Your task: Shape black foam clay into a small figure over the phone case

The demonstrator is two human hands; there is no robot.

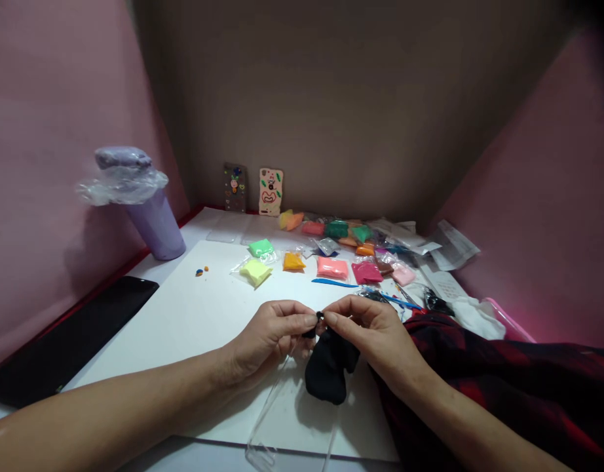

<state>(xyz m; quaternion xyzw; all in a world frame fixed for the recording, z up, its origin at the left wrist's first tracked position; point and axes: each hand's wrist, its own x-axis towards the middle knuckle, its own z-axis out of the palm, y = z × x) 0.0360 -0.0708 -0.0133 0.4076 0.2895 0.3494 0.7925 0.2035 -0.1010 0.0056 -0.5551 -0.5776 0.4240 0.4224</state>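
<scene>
My left hand point(272, 334) and my right hand point(371, 331) meet above a white sheet point(198, 314), fingertips pinched together on a small bit of black clay point(320, 317). Just below them a larger lump of black clay point(327, 373) hangs or rests, partly in a clear plastic bag point(277, 419) that trails toward the table's front edge. Both hands have fingers curled and closed. Whether the small bit is still joined to the lump is hidden by my fingers.
Several bagged clay colours lie behind: yellow-green point(255, 270), green point(261, 247), orange point(293, 261), pink point(332, 267). A blue tool point(334, 283) lies near them. A purple cup point(152, 219) with plastic wrap stands left, a black slab point(71, 341) lies beside it, two decorated phone cases point(271, 191) lean on the wall. Red-black cloth point(503, 380) covers the right.
</scene>
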